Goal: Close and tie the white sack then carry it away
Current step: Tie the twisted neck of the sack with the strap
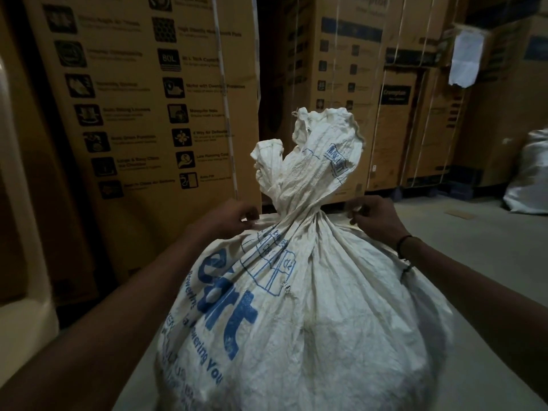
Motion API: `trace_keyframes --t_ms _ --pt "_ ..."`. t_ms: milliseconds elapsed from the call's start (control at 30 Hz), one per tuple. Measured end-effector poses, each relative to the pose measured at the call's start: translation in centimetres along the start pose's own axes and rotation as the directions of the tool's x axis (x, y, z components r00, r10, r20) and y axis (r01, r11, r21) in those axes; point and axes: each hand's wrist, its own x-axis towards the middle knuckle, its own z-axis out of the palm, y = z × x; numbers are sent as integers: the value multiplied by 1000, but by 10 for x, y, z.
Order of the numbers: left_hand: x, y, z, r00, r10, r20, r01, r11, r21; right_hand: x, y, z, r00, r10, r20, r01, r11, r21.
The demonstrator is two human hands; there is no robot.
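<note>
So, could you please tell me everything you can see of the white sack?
The white sack is a full, bulging woven bag, creased, with blue print. It stands upright on the pale floor. Its neck is gathered tight, the loose top flaring above. The left hand and right hand pinch something thin at either side of the neck.

Count, as seen from where I stand:

White sack (296, 307) with blue print, neck gathered: 1.

Hands at the neck: 2, the left hand (234, 216) and the right hand (373, 216), one on each side.

Dark bands on the right wrist (404, 246): 1 clear, possibly a second below it; cannot separate them.

Large printed cardboard cartons (142, 99) stacked behind: at least 4 faces distinguishable; exact total not countable in this light.

Second pale sack (530, 173) at the right edge: 1.

Pale paper sheet (465, 59) hanging on a carton: 1.
</note>
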Motion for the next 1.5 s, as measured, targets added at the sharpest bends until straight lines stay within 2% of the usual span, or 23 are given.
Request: trace_keyframes --t_ms 100,233,400,533,633,767,933,1067,1167,1367,1500 --pt "-4 4 -6 1000 -1 26 -1 996 88 -7 -17 -14 986 -163 30 165 981 -106" --pt "-17 6 -10 998 -16 55 10 994 110 -15 -28 -30 938 -291 185 324 928 -181" --pt "-43 16 -22 996 82 24 -81 996 -31 -21 -47 -47 829 -379 411 471 869 -149" --pt "-61 24 -24 983 175 -65 -182 975 -129 -22 -61 -50 769 -394 503 524 840 -143" --pt "-68 35 -18 977 144 -157 -184 941 -283 -19 -75 -51 711 -449 541 603 785 -140" --pt "-69 58 -5 965 55 -257 -158 901 -403 -18 -105 -45 627 -520 580 670 740 -61" --pt "-66 67 12 964 -100 -245 -58 823 -565 -20 -124 -15 628 -529 571 640 768 8" --pt "-71 62 20 966 -144 -217 -28 773 -634 -22 -111 13 772 -481 415 512 858 43" --pt "-75 57 27 969 -147 -198 -33 720 -693 -24 -105 21 849 -390 358 376 920 110" --pt "-65 55 36 958 -226 -177 -5 604 -797 -24 -99 25 897 -311 314 255 944 207" --pt "-63 57 43 951 -249 -183 -16 553 -833 -24 -97 25 901 -297 314 252 951 177"
